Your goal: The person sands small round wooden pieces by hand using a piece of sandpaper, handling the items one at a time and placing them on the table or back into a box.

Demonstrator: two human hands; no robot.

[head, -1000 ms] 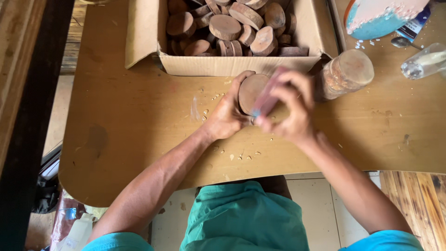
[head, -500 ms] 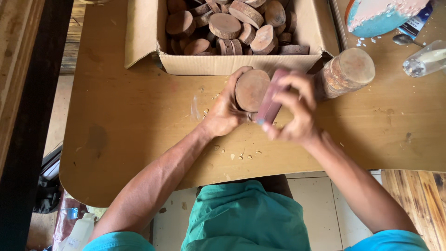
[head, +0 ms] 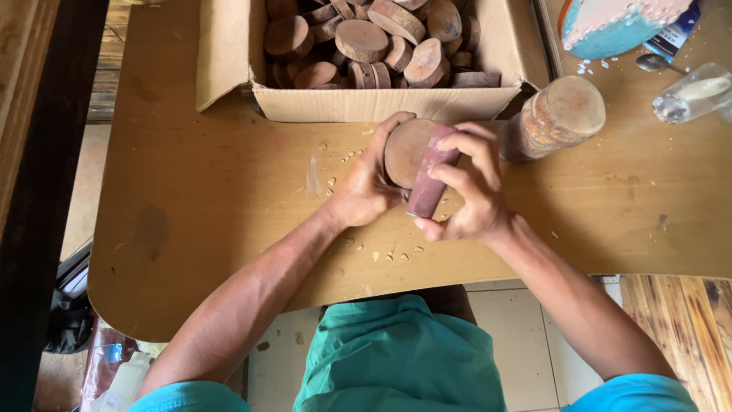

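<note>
1. Both hands over the wooden table (head: 191, 198); left hand (head: 366, 191) curled round a round wood disc (head: 404, 151), held on edge
2. right hand (head: 473, 191) fingers pinched tight on a reddish sanding block (head: 428, 179), pressed vs the disc face
3. cardboard box (head: 366, 103) w/ more discs just behind

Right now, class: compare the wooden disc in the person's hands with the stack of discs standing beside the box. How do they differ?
The single disc is gripped on edge by the left hand, with a reddish sanding sheet pressed against it by the right hand. The stack stands untouched on the table, several discs high. Both are round brown wood slices.
</note>
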